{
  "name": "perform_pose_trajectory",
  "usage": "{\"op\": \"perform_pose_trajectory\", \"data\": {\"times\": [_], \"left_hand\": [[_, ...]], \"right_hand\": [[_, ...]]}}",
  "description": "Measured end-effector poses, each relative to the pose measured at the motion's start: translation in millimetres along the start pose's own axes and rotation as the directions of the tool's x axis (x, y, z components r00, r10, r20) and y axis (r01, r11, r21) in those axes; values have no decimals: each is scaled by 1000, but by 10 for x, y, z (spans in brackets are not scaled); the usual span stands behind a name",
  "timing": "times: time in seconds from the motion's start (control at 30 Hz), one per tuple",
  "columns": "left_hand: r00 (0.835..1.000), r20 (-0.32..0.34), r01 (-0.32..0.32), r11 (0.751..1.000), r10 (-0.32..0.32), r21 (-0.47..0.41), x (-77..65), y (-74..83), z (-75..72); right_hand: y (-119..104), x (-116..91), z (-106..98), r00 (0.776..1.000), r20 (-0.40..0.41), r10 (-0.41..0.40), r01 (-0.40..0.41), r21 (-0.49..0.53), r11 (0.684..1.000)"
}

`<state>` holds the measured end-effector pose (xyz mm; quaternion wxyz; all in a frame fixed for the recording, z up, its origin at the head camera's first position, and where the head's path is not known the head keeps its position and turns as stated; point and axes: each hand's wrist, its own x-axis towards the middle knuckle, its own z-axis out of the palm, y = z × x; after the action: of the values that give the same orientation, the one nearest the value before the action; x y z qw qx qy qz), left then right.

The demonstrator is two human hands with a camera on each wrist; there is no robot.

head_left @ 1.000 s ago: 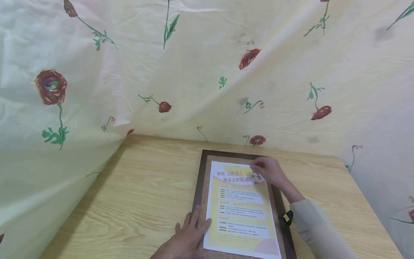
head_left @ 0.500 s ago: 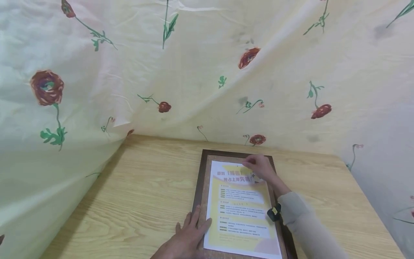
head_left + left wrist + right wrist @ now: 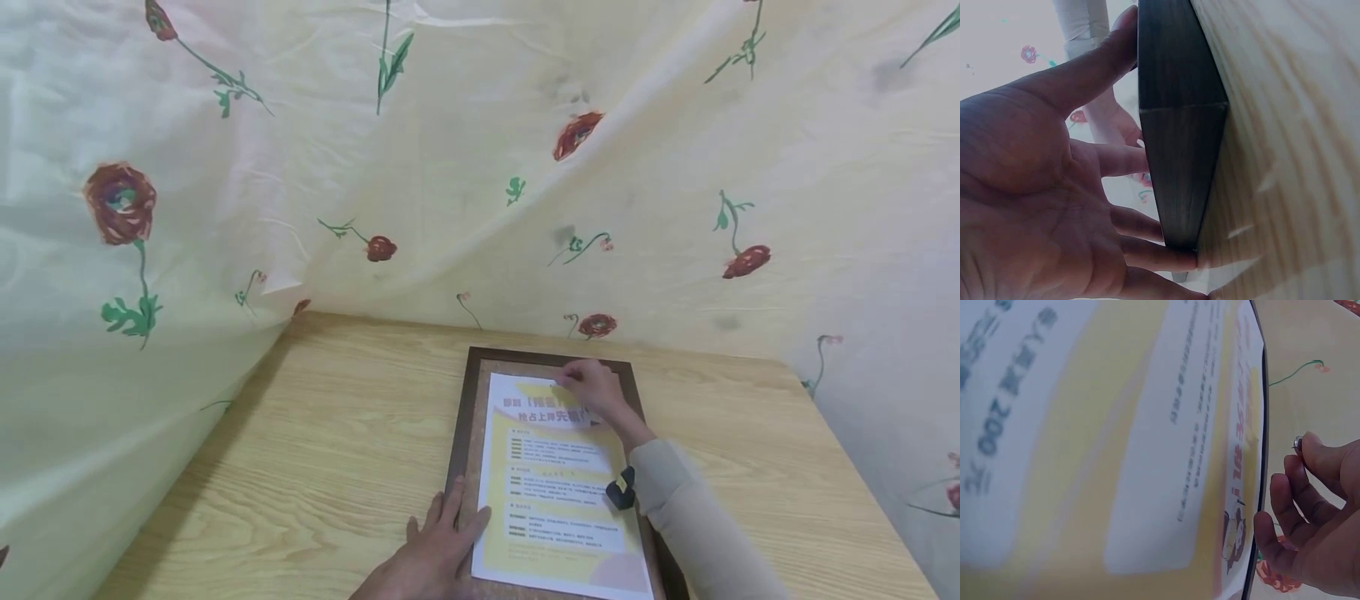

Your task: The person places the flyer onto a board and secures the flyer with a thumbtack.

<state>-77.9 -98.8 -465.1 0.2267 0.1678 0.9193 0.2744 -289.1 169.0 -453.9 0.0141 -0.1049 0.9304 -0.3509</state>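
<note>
A printed yellow-and-white sheet of paper [image 3: 558,492] lies on a cork board with a dark brown wooden frame [image 3: 463,417]. My right hand [image 3: 596,390] is over the sheet's top edge, right of its middle. Between thumb and index finger it pinches a small silvery thumbtack [image 3: 1298,445], pointed side toward the board. My left hand [image 3: 431,542] rests with spread fingers at the board's lower left. In the left wrist view, its thumb lies over the frame [image 3: 1179,144] and its fingers extend along the frame's side, some reaching the table.
The board lies on a light wood-grain table [image 3: 337,433]. Behind and to both sides hangs a cream cloth [image 3: 450,167] printed with red flowers. A black device [image 3: 621,489] is strapped to my right wrist, beside a pale sleeve [image 3: 690,508].
My right hand has moved left along the sheet's top edge, from near its right corner toward the middle. The left hand, the sheet and the board have stayed put.
</note>
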Motion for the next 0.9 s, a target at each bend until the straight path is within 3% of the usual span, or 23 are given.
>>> {"op": "perform_pose_trajectory", "data": {"times": [0.33,0.9], "left_hand": [[999,16,28,1000,-28,8,50,-17,-4],[1000,12,18,1000,-18,14,104,-16,-46]], "right_hand": [[26,116,84,998,44,33,-34,21,999],[65,228,172,998,45,32,-34,48,998]]}}
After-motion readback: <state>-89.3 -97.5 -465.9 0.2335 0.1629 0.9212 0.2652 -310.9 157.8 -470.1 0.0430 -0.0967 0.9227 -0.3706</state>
